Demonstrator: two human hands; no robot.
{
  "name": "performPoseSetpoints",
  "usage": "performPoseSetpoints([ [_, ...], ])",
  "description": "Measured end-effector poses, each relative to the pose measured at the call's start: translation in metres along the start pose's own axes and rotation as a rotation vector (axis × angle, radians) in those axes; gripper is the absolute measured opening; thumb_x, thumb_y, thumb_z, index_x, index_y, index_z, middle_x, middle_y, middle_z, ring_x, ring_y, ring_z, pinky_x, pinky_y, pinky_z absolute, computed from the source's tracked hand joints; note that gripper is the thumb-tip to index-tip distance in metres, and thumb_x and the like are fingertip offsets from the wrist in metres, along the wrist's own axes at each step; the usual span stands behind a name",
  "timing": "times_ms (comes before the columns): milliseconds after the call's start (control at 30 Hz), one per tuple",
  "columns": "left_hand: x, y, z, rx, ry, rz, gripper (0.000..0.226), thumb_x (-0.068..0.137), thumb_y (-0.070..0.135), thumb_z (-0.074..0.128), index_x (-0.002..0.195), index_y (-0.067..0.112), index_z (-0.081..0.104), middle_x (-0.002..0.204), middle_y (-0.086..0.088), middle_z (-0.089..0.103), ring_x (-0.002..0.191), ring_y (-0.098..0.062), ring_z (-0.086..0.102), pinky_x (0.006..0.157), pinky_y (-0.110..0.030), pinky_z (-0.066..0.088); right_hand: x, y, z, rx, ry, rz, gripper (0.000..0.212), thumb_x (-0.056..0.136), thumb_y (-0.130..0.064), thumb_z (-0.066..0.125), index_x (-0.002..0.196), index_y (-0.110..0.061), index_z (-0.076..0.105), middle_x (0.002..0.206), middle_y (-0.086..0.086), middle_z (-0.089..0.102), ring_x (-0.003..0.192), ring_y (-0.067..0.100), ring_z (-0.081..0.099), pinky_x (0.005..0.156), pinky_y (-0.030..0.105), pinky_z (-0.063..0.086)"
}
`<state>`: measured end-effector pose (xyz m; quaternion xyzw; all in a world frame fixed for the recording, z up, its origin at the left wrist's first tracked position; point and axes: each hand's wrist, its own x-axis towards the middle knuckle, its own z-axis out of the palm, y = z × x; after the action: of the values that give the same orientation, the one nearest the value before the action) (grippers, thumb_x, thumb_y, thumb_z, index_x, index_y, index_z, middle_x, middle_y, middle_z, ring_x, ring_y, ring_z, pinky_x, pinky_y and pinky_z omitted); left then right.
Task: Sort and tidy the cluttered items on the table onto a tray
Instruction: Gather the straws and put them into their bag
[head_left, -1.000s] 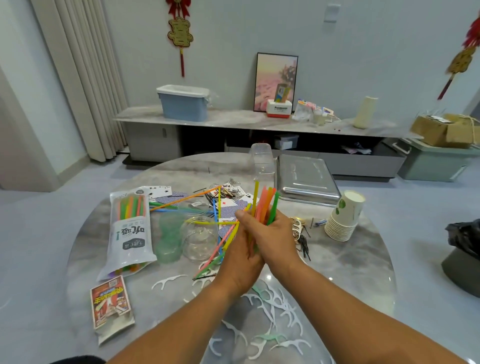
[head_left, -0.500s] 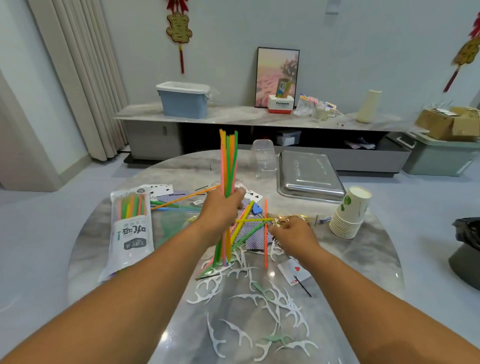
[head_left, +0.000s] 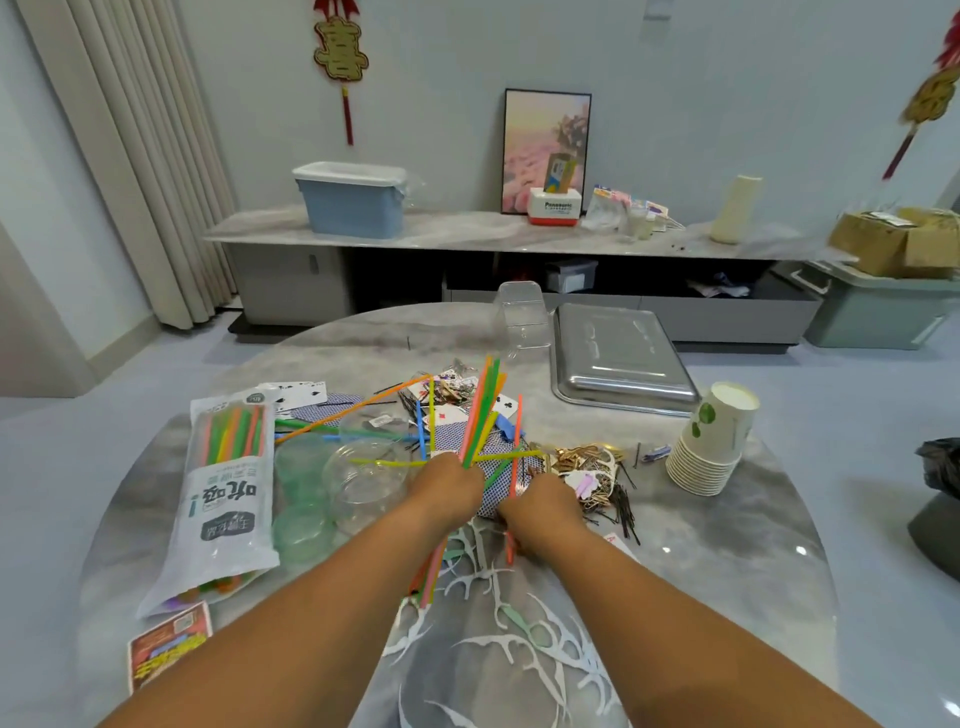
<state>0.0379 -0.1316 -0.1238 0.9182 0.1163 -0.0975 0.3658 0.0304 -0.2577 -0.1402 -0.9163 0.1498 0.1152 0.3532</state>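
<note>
My left hand (head_left: 445, 487) grips a bundle of coloured straws (head_left: 482, 410) that tilts up and away from me, with its lower ends showing below the hand. Just right of it, my right hand (head_left: 543, 512) pinches a single orange straw (head_left: 516, 447) that stands nearly upright over the blue-backed playing cards (head_left: 488, 441). More loose straws (head_left: 363, 408) lie crossed on the table. The steel tray (head_left: 618, 358) sits at the far right of the round marble table (head_left: 727, 545).
A bag of straws (head_left: 228, 488) and clear plastic cups (head_left: 363, 475) lie to the left. Stacked paper cups (head_left: 714, 441) stand at the right, hairpins and gold clips (head_left: 592, 467) beside my right hand. White floss picks (head_left: 514, 623) litter the near table. A clear box (head_left: 522, 314) stands behind.
My left hand has lowered the straw bundle and tilted it to the right. My right hand has taken hold of the upright orange straw and drawn a little closer to me.
</note>
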Motion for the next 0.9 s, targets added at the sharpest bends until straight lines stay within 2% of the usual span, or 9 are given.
performPoseSetpoints([
  [133, 0.017, -0.001, 0.012, 0.134, 0.045, -0.023, 0.036, 0.101, 0.040, 0.046, 0.114, 0.009, 0.059, 0.119, -0.019, 0.062, 0.111, -0.038, 0.057, 0.091, -0.040, 0.049, 0.009, -0.005, -0.001, 0.070, -0.049, 0.028, 0.016, 0.088, -0.019, 0.065, 0.075, -0.014, 0.058, 0.080, 0.007, 0.062, 0.080, 0.029, 0.059, 0.066, 0.029, 0.043],
  [267, 0.020, 0.000, 0.018, 0.113, 0.061, -0.080, 0.041, 0.099, 0.046, 0.049, 0.120, 0.012, 0.058, 0.125, -0.018, 0.057, 0.112, -0.038, 0.057, 0.090, -0.040, 0.051, 0.015, -0.012, 0.009, 0.085, -0.044, -0.016, 0.013, 0.096, -0.020, 0.061, 0.099, -0.011, 0.069, 0.103, 0.012, 0.071, 0.089, 0.030, 0.063, 0.069, 0.029, 0.044],
  [400, 0.022, 0.001, 0.020, -0.067, 0.018, -0.045, 0.039, 0.101, 0.042, 0.052, 0.118, 0.007, 0.058, 0.123, -0.021, 0.057, 0.103, -0.036, 0.060, 0.083, -0.036, 0.050, 0.015, -0.015, 0.020, 0.227, -0.118, 0.068, 0.018, 0.096, -0.007, 0.057, 0.079, -0.010, 0.054, 0.095, 0.019, 0.061, 0.088, 0.032, 0.064, 0.078, 0.043, 0.055],
  [500, 0.020, -0.001, 0.016, -0.282, 0.006, -0.046, 0.040, 0.097, 0.037, 0.063, 0.119, 0.003, 0.061, 0.118, -0.020, 0.064, 0.104, -0.036, 0.063, 0.088, -0.041, 0.055, 0.008, -0.017, 0.018, 0.361, -0.184, 0.146, 0.006, 0.094, -0.002, 0.058, 0.089, -0.004, 0.057, 0.099, 0.024, 0.065, 0.067, 0.029, 0.062, 0.047, 0.031, 0.052],
  [567, 0.016, -0.001, 0.012, -0.393, -0.010, -0.066, 0.042, 0.092, 0.032, 0.072, 0.120, 0.003, 0.062, 0.114, -0.018, 0.067, 0.104, -0.035, 0.065, 0.090, -0.043, 0.056, 0.003, -0.020, 0.013, 0.428, -0.217, 0.155, 0.002, 0.095, -0.002, 0.059, 0.094, -0.001, 0.060, 0.098, 0.026, 0.066, 0.055, 0.026, 0.059, 0.036, 0.024, 0.046],
  [700, 0.009, 0.004, 0.006, -0.454, 0.001, -0.102, 0.047, 0.082, 0.023, 0.083, 0.115, -0.003, 0.061, 0.108, -0.022, 0.068, 0.098, -0.035, 0.068, 0.086, -0.046, 0.058, -0.009, -0.024, 0.005, 0.476, -0.238, 0.097, 0.014, 0.097, -0.006, 0.056, 0.083, -0.003, 0.060, 0.063, 0.012, 0.060, 0.039, 0.018, 0.052, 0.034, 0.018, 0.038],
  [767, 0.008, 0.003, 0.006, -0.476, -0.012, -0.143, 0.039, 0.083, 0.014, 0.080, 0.109, -0.005, 0.058, 0.100, -0.022, 0.067, 0.083, -0.030, 0.067, 0.073, -0.042, 0.059, -0.014, -0.024, -0.001, 0.481, -0.273, 0.103, 0.018, 0.094, -0.003, 0.056, 0.077, -0.004, 0.059, 0.049, 0.008, 0.057, 0.033, 0.014, 0.047, 0.036, 0.016, 0.032],
  [833, 0.007, 0.003, 0.004, -0.485, 0.004, -0.175, 0.027, 0.084, 0.004, 0.072, 0.104, -0.008, 0.057, 0.090, -0.022, 0.064, 0.073, -0.028, 0.062, 0.068, -0.044, 0.057, -0.017, -0.026, -0.008, 0.451, -0.320, 0.104, 0.018, 0.093, -0.006, 0.056, 0.076, -0.006, 0.060, 0.057, 0.011, 0.057, 0.035, 0.014, 0.045, 0.042, 0.018, 0.028],
  [900, 0.010, 0.000, 0.003, -0.436, 0.074, -0.179, 0.043, 0.087, 0.002, 0.064, 0.126, -0.007, 0.048, 0.109, -0.027, 0.063, 0.091, -0.034, 0.064, 0.082, -0.047, 0.056, -0.019, -0.026, -0.013, 0.436, -0.345, 0.098, 0.021, 0.096, -0.007, 0.057, 0.075, -0.007, 0.059, 0.066, 0.014, 0.058, 0.037, 0.015, 0.047, 0.042, 0.020, 0.031],
])
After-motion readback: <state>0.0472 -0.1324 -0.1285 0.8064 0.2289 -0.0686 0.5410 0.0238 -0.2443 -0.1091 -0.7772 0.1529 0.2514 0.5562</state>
